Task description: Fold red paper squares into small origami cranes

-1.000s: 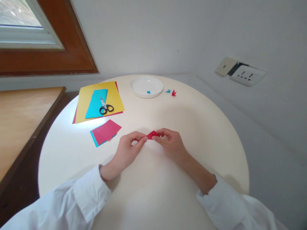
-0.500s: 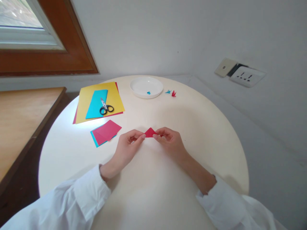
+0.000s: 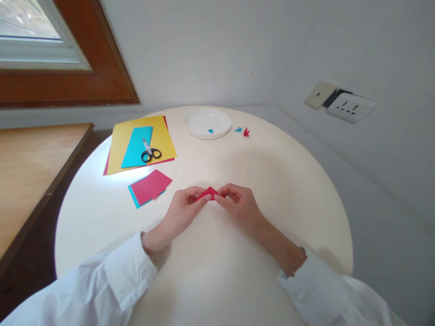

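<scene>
A small red piece of paper [image 3: 210,192], folded into a triangle with its peak pointing away from me, is held just above the table's middle. My left hand [image 3: 185,209] pinches its left side between thumb and fingers. On the right side, my right hand [image 3: 240,203] grips it the same way. Both thumbs lie on the near face, close together, and the fingers behind are partly hidden. Left of my hands lies a small pile of red and blue paper pieces [image 3: 151,186].
Scissors [image 3: 148,152] with black handles rest on blue paper [image 3: 133,149] over yellow and red sheets [image 3: 118,136]. Toward the back stands a white plate [image 3: 193,118] holding a tiny blue paper piece [image 3: 210,131]. Beside it are blue [image 3: 238,129] and red [image 3: 246,131] folded paper birds.
The red paper first showed as a flatter triangle stretched between my fingertips. Now my thumbs have come closer together over it, covering more of its lower part. Nothing else has moved.
</scene>
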The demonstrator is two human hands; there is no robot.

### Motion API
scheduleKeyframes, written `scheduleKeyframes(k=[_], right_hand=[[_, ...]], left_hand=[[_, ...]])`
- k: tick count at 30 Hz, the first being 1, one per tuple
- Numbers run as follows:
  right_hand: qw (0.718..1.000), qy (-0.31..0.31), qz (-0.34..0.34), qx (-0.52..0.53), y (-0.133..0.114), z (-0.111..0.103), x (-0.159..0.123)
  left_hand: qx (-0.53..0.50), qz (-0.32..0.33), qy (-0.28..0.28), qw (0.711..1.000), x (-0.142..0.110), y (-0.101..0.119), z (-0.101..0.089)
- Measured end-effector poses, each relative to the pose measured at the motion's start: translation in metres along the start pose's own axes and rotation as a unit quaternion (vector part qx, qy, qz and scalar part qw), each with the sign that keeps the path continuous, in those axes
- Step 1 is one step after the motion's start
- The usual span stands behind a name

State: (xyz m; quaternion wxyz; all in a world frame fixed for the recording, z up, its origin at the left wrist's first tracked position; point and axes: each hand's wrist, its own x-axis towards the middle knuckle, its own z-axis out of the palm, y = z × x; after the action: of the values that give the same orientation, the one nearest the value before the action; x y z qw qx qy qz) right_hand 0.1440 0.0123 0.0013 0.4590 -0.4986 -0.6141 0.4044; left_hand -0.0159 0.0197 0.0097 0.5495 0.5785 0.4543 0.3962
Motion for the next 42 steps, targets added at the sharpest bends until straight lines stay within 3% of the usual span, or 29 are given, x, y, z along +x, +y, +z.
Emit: scheduleKeyframes(k=[19,28,42], right_hand=[[0.999,0.026,-0.006,0.036,-0.0023,0.0082,-0.0030],[0.999,-0.002,0.012,0.039,0.0007,0.0073,-0.0014],[1.000,-0.006,-0.004,0.006,-0.0028,0.0046,-0.0020]], left_hand=[[-0.012,-0.018,0.026,0.999,-0.0010,0.0006,0.0019],[-0.023,-0.018,0.039,0.999,0.0005,-0.0014,0.0007],[-0.002,-0.018,0.008,1.000,-0.0003,-0.0009,0.0010]])
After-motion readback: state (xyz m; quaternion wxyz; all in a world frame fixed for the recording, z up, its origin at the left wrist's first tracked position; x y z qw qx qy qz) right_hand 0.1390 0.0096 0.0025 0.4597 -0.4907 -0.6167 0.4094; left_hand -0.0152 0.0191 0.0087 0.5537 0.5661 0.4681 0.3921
